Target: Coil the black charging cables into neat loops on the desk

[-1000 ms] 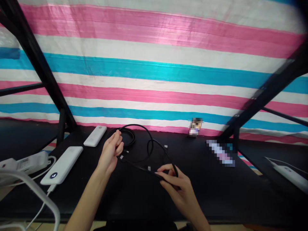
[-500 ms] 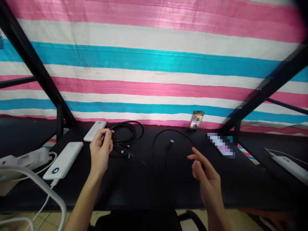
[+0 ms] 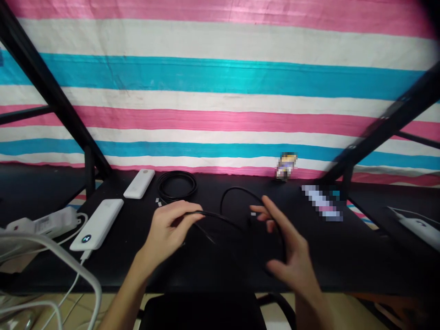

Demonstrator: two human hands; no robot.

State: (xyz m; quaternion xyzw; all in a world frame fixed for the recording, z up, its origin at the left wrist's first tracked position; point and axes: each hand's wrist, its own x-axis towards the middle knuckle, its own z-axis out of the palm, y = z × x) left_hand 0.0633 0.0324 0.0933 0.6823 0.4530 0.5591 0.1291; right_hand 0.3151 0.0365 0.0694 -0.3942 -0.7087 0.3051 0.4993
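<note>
My left hand point(image 3: 172, 231) pinches a black cable point(image 3: 218, 215) between thumb and fingertips, above the middle of the black table. From there the cable stretches rightward, and a loop of it curves up and over toward my right hand. My right hand point(image 3: 290, 250) has its fingers spread and thumb apart, with the cable running along the palm side; whether it presses on the cable is hard to see. A pale connector tip point(image 3: 253, 214) shows beside its fingers. Beyond my left hand lies a coiled black cable point(image 3: 195, 185), with small light connector tips point(image 3: 157, 200) near it.
Two white power banks point(image 3: 98, 224) lie on the left, the nearer one with a white cable plugged in. A white power strip point(image 3: 51, 223) is at the far left. A blurred phone-like object point(image 3: 321, 201) lies on the right. Black metal frame bars point(image 3: 58, 105) flank the table.
My left hand has moved right and nearer, now pinching the cable away from the coil. My right hand has opened, its fingers spreading. The cable between them has shifted.
</note>
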